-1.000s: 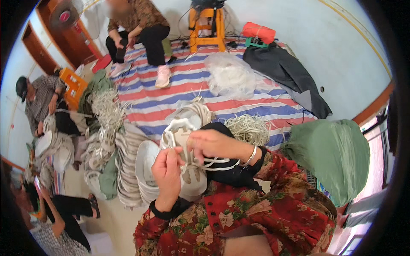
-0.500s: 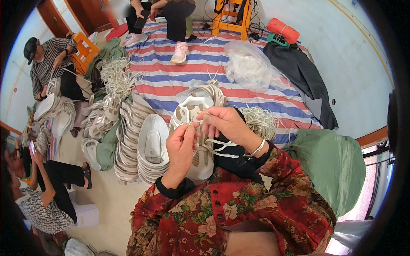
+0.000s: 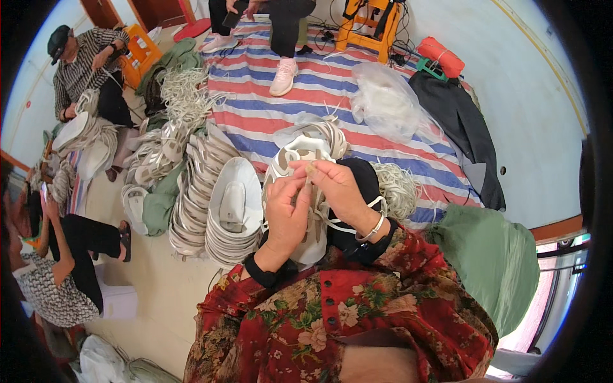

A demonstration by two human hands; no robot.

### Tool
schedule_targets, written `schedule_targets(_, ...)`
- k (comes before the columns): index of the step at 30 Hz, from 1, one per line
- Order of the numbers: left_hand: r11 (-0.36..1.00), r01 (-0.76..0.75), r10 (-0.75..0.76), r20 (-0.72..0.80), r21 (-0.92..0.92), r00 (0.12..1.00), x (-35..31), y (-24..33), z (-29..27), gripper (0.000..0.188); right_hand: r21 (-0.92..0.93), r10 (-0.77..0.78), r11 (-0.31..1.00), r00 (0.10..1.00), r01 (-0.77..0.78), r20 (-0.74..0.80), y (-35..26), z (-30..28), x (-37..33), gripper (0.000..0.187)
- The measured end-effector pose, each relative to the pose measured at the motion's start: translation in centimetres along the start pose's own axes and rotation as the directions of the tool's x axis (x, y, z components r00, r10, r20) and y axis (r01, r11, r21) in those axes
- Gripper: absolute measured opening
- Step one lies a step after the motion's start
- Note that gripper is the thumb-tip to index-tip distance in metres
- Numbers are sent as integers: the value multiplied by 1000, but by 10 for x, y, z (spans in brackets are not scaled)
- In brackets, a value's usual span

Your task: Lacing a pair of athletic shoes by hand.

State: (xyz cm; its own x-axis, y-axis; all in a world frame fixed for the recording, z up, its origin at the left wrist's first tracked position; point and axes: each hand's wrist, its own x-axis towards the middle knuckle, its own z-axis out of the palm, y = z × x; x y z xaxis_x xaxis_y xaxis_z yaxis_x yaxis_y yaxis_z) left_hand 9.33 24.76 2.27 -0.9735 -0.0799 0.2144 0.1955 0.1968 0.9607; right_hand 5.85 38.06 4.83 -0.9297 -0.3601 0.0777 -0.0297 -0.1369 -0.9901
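**Both hands meet on a white shoe upper held at lap level**

Just above the lap, at the middle of the view, the left hand (image 3: 285,214) and the right hand (image 3: 338,188) come together over a white upper (image 3: 300,156). Fingertips of both hands pinch at one small spot near the upper's near edge, where a thin white lace (image 3: 348,225) seems to run; the exact thing pinched is too small to tell. Each hand is closed, thumb against fingers, the two touching or nearly so.

Lengthwise the upper runs away from the person, its far end toward the striped mat (image 3: 268,102), its near end tucked under the hands. It lies straight ahead of both hands, the right a little farther out along it, the left nearer the body and lower. The lace loops off to the right, past the right wrist with its bangle (image 3: 373,231).

Left of the hands, just beside them, stands a stack of white uppers (image 3: 233,217). A tangle of laces (image 3: 399,188) lies to the right, a green bag (image 3: 491,268) beyond it.
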Motion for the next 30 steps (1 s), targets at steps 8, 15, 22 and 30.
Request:
schedule_targets(8, 787, -370, 208, 353, 494, 912, -24, -33, -21, 97, 446, 256, 884, 944, -142, -207, -1, -74, 43, 19)
schedule_targets(15, 755, -334, 141, 357, 565, 923, -23, -27, -20, 97, 212, 52, 977, 953, 13, -299, -74, -181, 93, 28)
schedule_targets(22, 694, -360, 105, 408, 623, 907, -24, -25, -16, 97, -175, -118, 983, 930, 60, -348, -134, -286, 30, 28)
schedule_targets(30, 631, -494, 248, 447, 598, 859, -2, -8, -27, 70, -624, -314, 781, 846, -28, -430, -206, -342, -36, 26)
